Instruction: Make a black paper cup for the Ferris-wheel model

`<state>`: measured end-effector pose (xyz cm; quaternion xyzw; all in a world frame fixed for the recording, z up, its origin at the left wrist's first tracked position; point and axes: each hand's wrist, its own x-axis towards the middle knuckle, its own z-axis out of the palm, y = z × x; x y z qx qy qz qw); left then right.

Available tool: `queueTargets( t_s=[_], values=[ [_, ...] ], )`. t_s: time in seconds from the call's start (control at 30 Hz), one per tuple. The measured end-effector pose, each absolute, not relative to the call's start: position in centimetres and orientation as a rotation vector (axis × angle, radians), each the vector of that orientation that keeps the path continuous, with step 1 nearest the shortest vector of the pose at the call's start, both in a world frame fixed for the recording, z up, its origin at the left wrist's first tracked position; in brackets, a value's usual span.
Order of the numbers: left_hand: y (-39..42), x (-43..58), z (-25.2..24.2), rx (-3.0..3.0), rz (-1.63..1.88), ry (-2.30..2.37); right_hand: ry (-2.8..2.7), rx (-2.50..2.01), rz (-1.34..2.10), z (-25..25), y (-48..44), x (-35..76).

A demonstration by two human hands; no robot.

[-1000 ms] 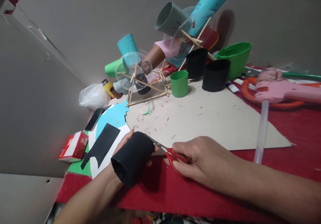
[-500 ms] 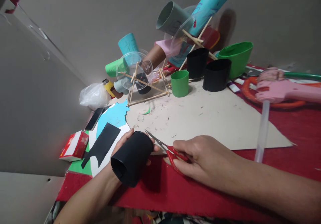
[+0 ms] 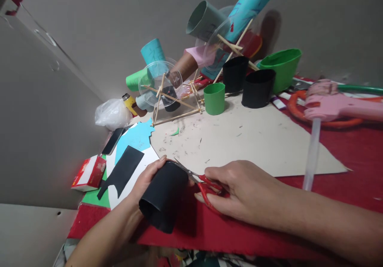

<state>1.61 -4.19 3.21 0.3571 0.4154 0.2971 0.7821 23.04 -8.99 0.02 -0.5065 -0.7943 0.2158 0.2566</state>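
Observation:
A black paper tube (image 3: pixel 164 195) is held by my left hand (image 3: pixel 146 179), whose fingers wrap round its far side; the tube's open end faces down and toward me. My right hand (image 3: pixel 236 191) grips red-handled scissors (image 3: pixel 206 187), thumb and fingers in the handles. The slightly parted blades lie at the tube's upper far rim. To the left, a cut piece of black paper (image 3: pixel 124 169) rests on white paper (image 3: pixel 112 197) and a blue sheet (image 3: pixel 131 137).
Behind stand a stick frame (image 3: pixel 176 117) with paper cups on a clear disc, a small green cup (image 3: pixel 214 99), black cups (image 3: pixel 259 89) and a large green cup (image 3: pixel 281 69). A pink glue gun (image 3: pixel 329 105) is at right, a red box (image 3: pixel 89 173) at left.
The black tube and my left hand have shifted slightly right and toward me. The scissor handles are spread wider, and the blades now meet the tube's rim.

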Motion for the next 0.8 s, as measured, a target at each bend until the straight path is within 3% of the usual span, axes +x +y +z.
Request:
queueTargets(
  t_s=[0.23,0.8],
  values=[
    [-3.5,1.2,2.6,0.82,0.754,0.924,-2.138,-1.361,0.612,0.2,-9.0,23.1],
    [-3.3,1.1,3.7,1.157,0.558,0.955,-2.155,-1.351,0.612,0.2,-9.1,23.3]
  ],
)
